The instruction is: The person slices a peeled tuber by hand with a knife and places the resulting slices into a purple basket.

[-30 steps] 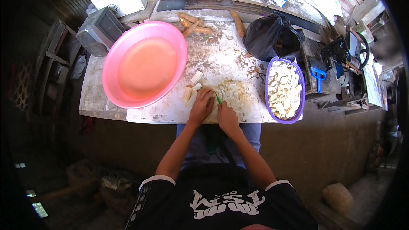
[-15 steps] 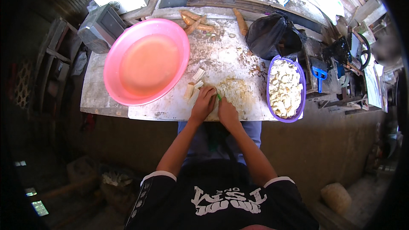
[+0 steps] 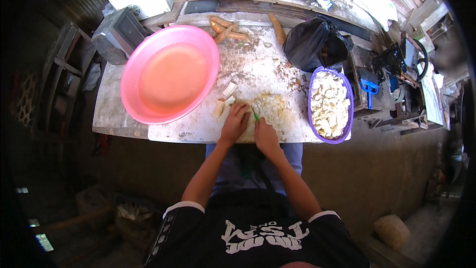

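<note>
My right hand (image 3: 266, 134) is closed around the green handle of a small knife (image 3: 256, 116), its blade pointing away toward my left fingertips. Close by on the left, my left hand (image 3: 235, 123) is curled down on the white board (image 3: 183, 132); what its fingers grip is hidden under them. Just beyond that hand lie pale peeled cassava pieces (image 3: 218, 108), with another cut piece (image 3: 229, 89) a little farther off. Wet yellowish scraps (image 3: 275, 109) cover the board right of the knife. A purple basket (image 3: 311, 114) full of thin whitish slices (image 3: 328, 104) stands at the right.
A large pink basin (image 3: 127, 92) of cloudy liquid takes up the table's left. Brown unpeeled cassava roots (image 3: 233, 35) lie at the back, one root (image 3: 277, 28) apart. A black plastic bag (image 3: 308, 42) sits behind the basket. Beyond the right edge is a blue dustpan-like tool (image 3: 369, 87).
The knife and my right hand have drawn back slightly from my left fingertips, showing more of the blade. The whole view has shifted a little; the pieces lie as before.
</note>
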A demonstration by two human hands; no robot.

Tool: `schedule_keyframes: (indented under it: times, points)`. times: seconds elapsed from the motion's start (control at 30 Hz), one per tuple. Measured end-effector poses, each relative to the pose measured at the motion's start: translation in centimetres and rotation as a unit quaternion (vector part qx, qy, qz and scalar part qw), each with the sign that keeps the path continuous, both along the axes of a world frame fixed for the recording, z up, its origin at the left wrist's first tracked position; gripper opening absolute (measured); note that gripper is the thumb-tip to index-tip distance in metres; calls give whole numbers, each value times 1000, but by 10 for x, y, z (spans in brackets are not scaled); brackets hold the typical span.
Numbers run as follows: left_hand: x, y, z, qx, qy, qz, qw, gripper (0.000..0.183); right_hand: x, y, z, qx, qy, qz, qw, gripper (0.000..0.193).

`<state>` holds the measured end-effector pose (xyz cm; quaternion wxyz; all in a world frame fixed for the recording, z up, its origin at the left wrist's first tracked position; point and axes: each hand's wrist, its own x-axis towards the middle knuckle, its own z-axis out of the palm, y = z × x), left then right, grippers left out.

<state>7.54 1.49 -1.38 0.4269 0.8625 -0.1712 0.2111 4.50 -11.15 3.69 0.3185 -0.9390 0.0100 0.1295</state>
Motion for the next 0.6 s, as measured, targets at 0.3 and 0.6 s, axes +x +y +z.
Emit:
schedule_keyframes:
  times: [0.3,0.6]
  points:
    - [-7,-3,6,-12,4,-11,1000,27,1,5,-2,2,8,-6,1000,24]
    - [-10,-4,6,-6,11,-11,1000,28,-2,2,-1,2,7,-3,1000,25]
